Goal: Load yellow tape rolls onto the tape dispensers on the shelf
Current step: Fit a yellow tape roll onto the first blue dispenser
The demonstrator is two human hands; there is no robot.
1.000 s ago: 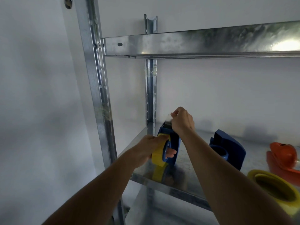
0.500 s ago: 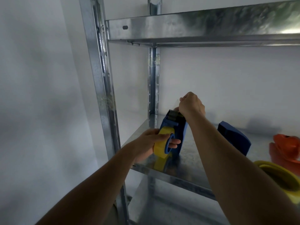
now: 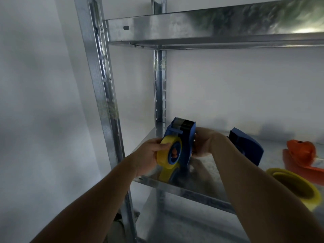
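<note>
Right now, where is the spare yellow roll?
Head view, lower right: the spare roll lies on the shelf, in front of the orange dispenser.

Both forearms are bare from the lower edge of the view up to the wrists, with no sleeve, cuff or glove showing on either. The left hand [image 3: 150,156] and the right hand [image 3: 204,145] wear no ring, watch or band that can be seen. The fingernails are too hidden to describe.
</note>
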